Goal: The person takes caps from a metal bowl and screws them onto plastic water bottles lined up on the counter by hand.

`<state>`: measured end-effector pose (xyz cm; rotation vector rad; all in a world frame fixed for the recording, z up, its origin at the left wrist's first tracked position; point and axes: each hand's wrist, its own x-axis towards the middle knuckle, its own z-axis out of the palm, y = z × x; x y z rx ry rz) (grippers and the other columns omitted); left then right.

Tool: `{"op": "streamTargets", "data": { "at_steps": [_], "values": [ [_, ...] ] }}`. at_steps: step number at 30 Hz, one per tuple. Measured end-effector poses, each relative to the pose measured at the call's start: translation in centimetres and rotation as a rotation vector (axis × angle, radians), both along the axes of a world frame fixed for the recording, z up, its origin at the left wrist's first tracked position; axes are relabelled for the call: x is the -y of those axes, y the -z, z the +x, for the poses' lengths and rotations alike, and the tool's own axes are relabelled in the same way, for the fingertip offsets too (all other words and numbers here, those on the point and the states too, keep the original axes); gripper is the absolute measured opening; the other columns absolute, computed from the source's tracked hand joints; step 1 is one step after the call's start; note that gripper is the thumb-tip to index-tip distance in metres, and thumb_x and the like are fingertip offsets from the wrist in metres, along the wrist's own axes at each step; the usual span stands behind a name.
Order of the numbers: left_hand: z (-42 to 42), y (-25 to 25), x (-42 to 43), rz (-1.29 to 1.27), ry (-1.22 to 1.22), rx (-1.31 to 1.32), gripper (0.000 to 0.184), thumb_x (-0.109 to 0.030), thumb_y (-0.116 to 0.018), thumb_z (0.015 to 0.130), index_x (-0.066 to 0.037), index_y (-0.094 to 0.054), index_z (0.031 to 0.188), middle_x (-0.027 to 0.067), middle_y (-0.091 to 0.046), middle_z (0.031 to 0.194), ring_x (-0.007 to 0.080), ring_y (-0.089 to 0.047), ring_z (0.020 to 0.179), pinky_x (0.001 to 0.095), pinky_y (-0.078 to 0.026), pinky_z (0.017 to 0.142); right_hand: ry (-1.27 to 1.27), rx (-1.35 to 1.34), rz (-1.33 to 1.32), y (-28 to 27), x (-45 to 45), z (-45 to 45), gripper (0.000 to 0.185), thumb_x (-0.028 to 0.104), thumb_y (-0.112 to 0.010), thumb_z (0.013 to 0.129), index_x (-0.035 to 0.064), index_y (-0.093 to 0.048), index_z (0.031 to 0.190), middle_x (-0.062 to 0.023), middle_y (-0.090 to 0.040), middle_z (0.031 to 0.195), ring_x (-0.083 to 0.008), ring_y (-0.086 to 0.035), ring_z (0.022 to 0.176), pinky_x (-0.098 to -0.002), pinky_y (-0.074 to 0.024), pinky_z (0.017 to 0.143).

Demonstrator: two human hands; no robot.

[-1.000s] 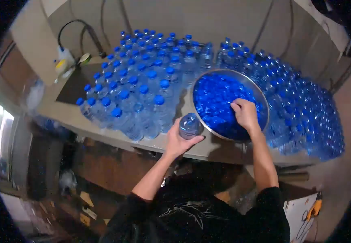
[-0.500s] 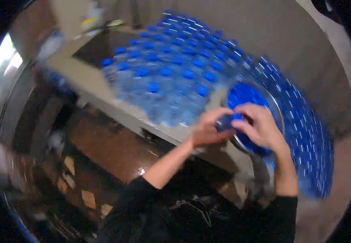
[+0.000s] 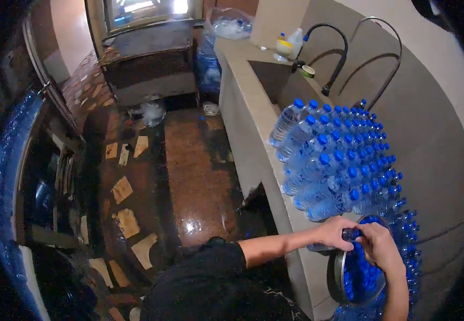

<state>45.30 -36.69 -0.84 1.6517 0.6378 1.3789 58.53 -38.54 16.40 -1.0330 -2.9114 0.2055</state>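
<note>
My left hand [image 3: 334, 234] is closed around the neck of a clear plastic bottle [image 3: 320, 247], most of which my forearm and fingers hide. My right hand [image 3: 380, 247] meets it from the right, thumb and fingers pinched on the blue bottle cap [image 3: 355, 233] at the top. Below both hands, a metal bowl [image 3: 340, 275] holds many loose blue caps [image 3: 361, 273]. Just beyond my left hand stand rows of filled, blue-capped water bottles [image 3: 344, 166] on the counter.
The counter [image 3: 248, 91] runs away to a sink [image 3: 274, 85] with a black hose faucet [image 3: 344, 48]. A white jug [image 3: 296, 43] stands behind the sink. More capped bottles crowd beside the bowl. Pieces of board [image 3: 127, 222] lie on the wet-looking floor to the left.
My view has swung left, bringing the sink and floor into sight, so bottles and bowl appear further right. Both hands stay together at the bottle's top, above the bowl.
</note>
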Motion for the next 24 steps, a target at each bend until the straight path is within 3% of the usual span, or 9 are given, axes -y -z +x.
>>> {"op": "streamTargets", "data": {
  "at_steps": [4,7,8,11,15,16,17,19,24],
  "values": [
    [-0.6,-0.5,0.6,-0.042,-0.020,-0.110,0.042,-0.032,-0.075,0.060,-0.008,-0.068,0.095,0.0119,-0.068,0.084,0.0284,-0.067,0.079,0.0382,-0.051,0.072,0.037,0.161,0.035,-0.3,-0.5,0.0,0.020,0.019,-0.065,0.082,0.0003,-0.064,0.087,-0.0207,-0.063,0.076,-0.0395,-0.062,0.072,-0.0466,-0.0488,0.066],
    [0.6,-1.6,3.0,-0.043,-0.260,0.107,0.040,-0.027,-0.074,0.062,-0.010,-0.066,0.097,0.0109,-0.068,0.092,0.0294,-0.066,0.087,0.0378,-0.051,0.076,0.206,0.222,0.152,1.6,-1.3,-0.3,0.033,0.034,-0.064,0.084,0.0018,-0.066,0.078,-0.0206,-0.066,0.074,-0.0385,-0.065,0.068,-0.0472,-0.0496,0.062],
    [2.5,-0.5,3.3,-0.070,-0.470,0.048,0.048,-0.022,-0.075,0.062,-0.011,-0.063,0.107,0.0101,-0.066,0.101,0.0291,-0.064,0.094,0.0363,-0.051,0.081,0.252,0.240,0.191,3.4,-1.8,0.1,0.036,0.037,-0.062,0.085,0.0023,-0.067,0.077,-0.0206,-0.066,0.074,-0.0381,-0.065,0.067,-0.0472,-0.0498,0.061],
    [1.1,-0.7,3.3,0.022,-0.382,-0.062,0.058,-0.024,-0.078,0.063,-0.008,-0.058,0.115,0.0123,-0.064,0.106,0.0305,-0.063,0.098,0.0374,-0.051,0.083,0.306,0.180,0.255,3.8,-1.4,-0.3,0.040,0.041,-0.059,0.085,0.0033,-0.068,0.072,-0.0203,-0.066,0.071,-0.0375,-0.065,0.064,-0.0478,-0.0499,0.058],
    [-1.1,-0.3,-2.1,0.214,0.321,0.243,0.061,-0.027,-0.084,0.061,-0.005,-0.058,0.112,0.0081,-0.064,0.100,0.0211,-0.062,0.093,0.0354,-0.048,0.085,0.224,-0.013,0.305,5.1,-1.5,0.4,0.040,0.038,-0.060,0.083,0.0036,-0.067,0.065,-0.0195,-0.064,0.064,-0.0370,-0.064,0.057,-0.0497,-0.0486,0.054],
    [-1.1,0.5,-2.9,0.012,0.527,-0.088,0.066,-0.024,-0.084,0.060,-0.004,-0.056,0.116,0.0066,-0.060,0.108,0.0181,-0.057,0.100,0.0332,-0.045,0.091,0.283,0.045,0.338,5.8,-1.4,0.5,0.039,0.038,-0.060,0.083,0.0037,-0.067,0.065,-0.0193,-0.064,0.064,-0.0369,-0.064,0.057,-0.0498,-0.0486,0.054],
    [0.1,1.6,-1.9,-0.055,0.337,-0.065,0.065,-0.022,-0.083,0.062,-0.003,-0.054,0.117,0.0091,-0.061,0.110,0.0200,-0.057,0.103,0.0343,-0.044,0.093,0.346,0.103,0.372,6.0,-1.4,0.4,0.039,0.038,-0.060,0.083,0.0039,-0.067,0.065,-0.0192,-0.064,0.064,-0.0368,-0.064,0.057,-0.0498,-0.0486,0.054],
    [4.5,1.9,2.2,-0.032,-0.572,-0.004,0.065,-0.024,-0.082,0.061,-0.003,-0.054,0.116,0.0118,-0.062,0.110,0.0203,-0.058,0.105,0.0355,-0.045,0.092,0.555,0.189,0.443,5.8,-0.4,-1.1,0.040,0.038,-0.058,0.084,0.0045,-0.066,0.063,-0.0178,-0.063,0.062,-0.0368,-0.062,0.055,-0.0484,-0.0496,0.055],
    [-0.7,-0.6,0.6,-0.042,0.221,0.124,0.064,-0.024,-0.080,0.062,-0.001,-0.054,0.116,0.0145,-0.062,0.111,0.0206,-0.059,0.106,0.0342,-0.045,0.091,0.339,0.178,0.299,4.7,0.0,0.6,0.038,0.037,-0.057,0.084,0.0038,-0.068,0.069,-0.0179,-0.065,0.067,-0.0366,-0.064,0.061,-0.0479,-0.0509,0.058]
  ]
}}
